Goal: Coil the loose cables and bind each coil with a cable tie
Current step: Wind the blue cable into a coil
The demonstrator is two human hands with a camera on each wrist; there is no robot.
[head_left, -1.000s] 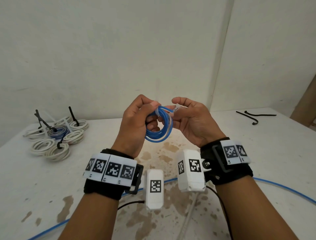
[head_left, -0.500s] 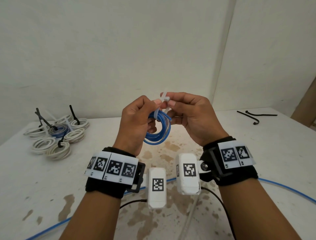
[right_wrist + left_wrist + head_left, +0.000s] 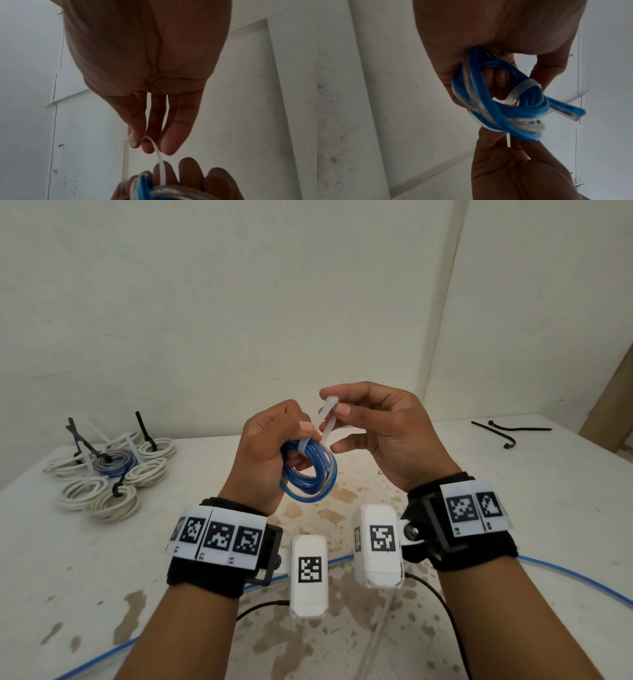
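My left hand (image 3: 274, 450) grips a blue and clear coiled cable (image 3: 310, 474) above the table, fingers curled through its ring. In the left wrist view the blue coil (image 3: 496, 112) has a white cable tie (image 3: 520, 89) looped round its strands. My right hand (image 3: 373, 426) pinches the head of the white cable tie (image 3: 327, 419) between thumb and forefinger, just above the coil. The right wrist view shows the tie (image 3: 157, 150) running from my fingertips (image 3: 135, 140) down to the coil (image 3: 144, 186).
Several bound white coils and one blue coil (image 3: 113, 470) lie at the table's far left. Loose black cable ties (image 3: 507, 433) lie at the far right. A loose blue cable (image 3: 575, 577) runs across the stained white table (image 3: 85, 577) under my wrists.
Both hands have risen slightly. My right hand has pulled the white tie upward, away from the coil, and the tie now forms a visible loop above it.
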